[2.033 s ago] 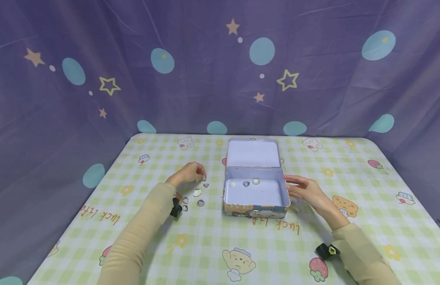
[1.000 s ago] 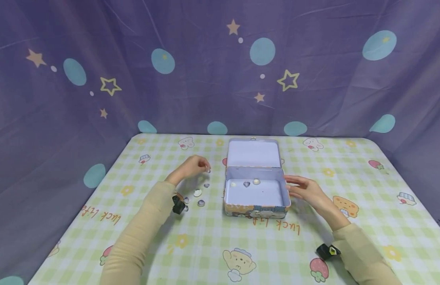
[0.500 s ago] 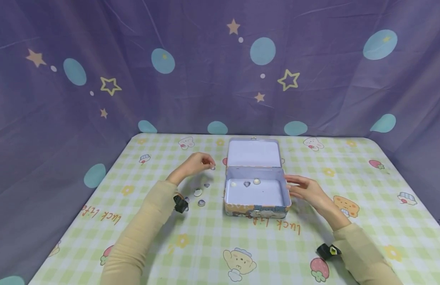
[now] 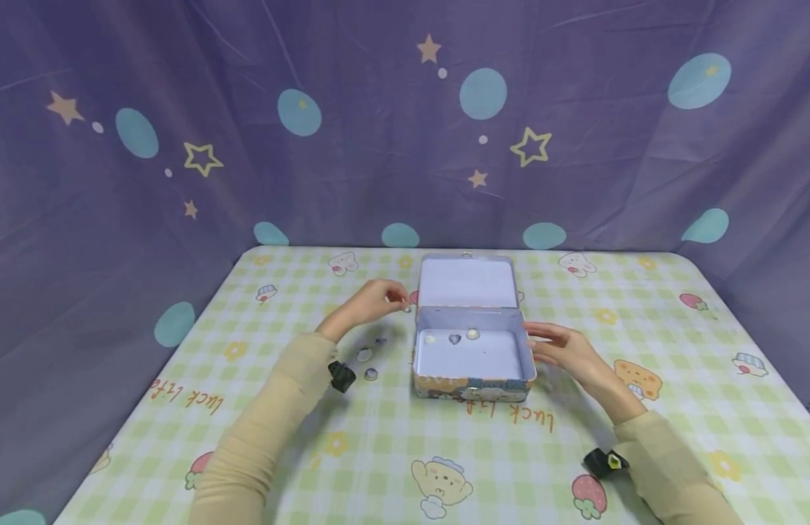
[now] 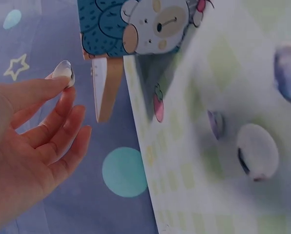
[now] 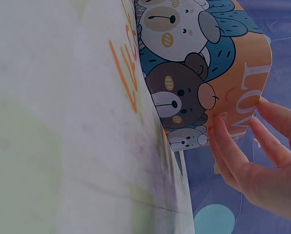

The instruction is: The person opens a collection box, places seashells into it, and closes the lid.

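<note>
My left hand (image 4: pixel 378 299) pinches a small pale seashell (image 5: pixel 63 72) between thumb and fingertips, just left of the tin box's back left corner in the head view. The tin box (image 4: pixel 444 382) stands with its lid (image 4: pixel 466 281) raised and tipped back. Inside it lie a white shell (image 4: pixel 472 333), a purple shell (image 4: pixel 454 339) and another pale one (image 4: pixel 430 340). With loosely extended fingers, my right hand (image 4: pixel 569 355) touches the box's right side. In the right wrist view its fingertips lie against the printed tin wall (image 6: pixel 223 73).
Left of the box, under my left forearm, lie a white shell (image 4: pixel 364 354), a purple-and-white shell (image 4: pixel 370 374) and a small purple one (image 4: pixel 381 341). A checked tablecloth (image 4: pixel 378 452) covers the table. Behind hangs a purple curtain (image 4: pixel 378 168).
The left hand has lifted the shell and moved it right and away from me, toward the box. Its forearm now covers shells seen before. The right hand and the box have stayed put.
</note>
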`<state>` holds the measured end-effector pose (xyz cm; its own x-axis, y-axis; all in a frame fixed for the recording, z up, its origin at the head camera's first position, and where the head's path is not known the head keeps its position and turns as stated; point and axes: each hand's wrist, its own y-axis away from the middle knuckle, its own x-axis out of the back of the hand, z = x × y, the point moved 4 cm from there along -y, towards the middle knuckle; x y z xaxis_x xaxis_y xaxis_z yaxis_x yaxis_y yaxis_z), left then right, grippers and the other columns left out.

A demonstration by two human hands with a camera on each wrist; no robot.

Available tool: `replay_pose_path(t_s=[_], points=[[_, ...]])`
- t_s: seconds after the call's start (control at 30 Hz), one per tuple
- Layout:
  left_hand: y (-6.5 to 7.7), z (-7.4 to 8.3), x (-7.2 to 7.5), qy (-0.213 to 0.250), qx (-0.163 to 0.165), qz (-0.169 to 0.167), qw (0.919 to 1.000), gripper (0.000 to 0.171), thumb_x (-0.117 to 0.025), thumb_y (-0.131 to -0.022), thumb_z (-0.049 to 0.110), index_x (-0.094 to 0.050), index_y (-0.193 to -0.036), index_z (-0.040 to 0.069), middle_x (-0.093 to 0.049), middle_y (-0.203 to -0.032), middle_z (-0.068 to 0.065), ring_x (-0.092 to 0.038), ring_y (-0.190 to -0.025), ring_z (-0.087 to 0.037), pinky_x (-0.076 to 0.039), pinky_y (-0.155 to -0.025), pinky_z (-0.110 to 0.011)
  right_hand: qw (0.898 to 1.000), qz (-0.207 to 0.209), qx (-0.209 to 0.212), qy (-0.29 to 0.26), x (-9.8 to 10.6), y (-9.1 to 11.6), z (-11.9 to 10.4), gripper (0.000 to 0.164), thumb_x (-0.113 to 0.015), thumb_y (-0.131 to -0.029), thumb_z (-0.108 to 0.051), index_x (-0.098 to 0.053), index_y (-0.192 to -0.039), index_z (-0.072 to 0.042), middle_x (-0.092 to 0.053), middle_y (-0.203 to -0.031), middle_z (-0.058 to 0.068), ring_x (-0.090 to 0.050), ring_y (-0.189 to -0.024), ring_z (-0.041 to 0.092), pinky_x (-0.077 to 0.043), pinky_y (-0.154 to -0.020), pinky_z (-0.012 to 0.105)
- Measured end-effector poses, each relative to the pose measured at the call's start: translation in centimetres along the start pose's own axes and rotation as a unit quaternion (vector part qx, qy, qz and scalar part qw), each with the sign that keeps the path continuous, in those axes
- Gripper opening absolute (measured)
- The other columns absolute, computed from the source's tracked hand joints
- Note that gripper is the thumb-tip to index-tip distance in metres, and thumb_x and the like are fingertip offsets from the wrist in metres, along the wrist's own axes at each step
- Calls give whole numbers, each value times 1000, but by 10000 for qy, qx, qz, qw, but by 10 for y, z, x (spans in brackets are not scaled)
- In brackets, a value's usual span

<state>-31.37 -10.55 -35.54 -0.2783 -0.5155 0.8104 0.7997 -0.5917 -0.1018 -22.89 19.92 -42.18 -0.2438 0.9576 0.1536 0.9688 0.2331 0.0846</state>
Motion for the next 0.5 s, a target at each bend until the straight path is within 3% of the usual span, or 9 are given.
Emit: replay_pose_path(t_s=[0.3, 0.5], points=[[-8, 17, -5, 5, -201, -201, 9996, 8, -59, -82, 5, -65, -86, 2, -63, -80, -6, -56, -76, -15, -45, -72, -25, 10000, -2, -85, -30, 0, -2, 2, 55, -60, -85, -20, -39, -130, 4, -39, -130, 25, -53, -106, 23, -47, -82, 26], [-16, 28, -9, -103, -248, -394, 9989, 7, -59, -83, 8, -65, -85, 4, -63, -78, -4, -55, -71, -13, -44, -66, -23, 10000, -2, -30, 21, 0, -2, 2, 54, -59, -85, -20, -39, -129, 4, -39, -130, 25, -55, -102, 14, -47, -82, 26]])
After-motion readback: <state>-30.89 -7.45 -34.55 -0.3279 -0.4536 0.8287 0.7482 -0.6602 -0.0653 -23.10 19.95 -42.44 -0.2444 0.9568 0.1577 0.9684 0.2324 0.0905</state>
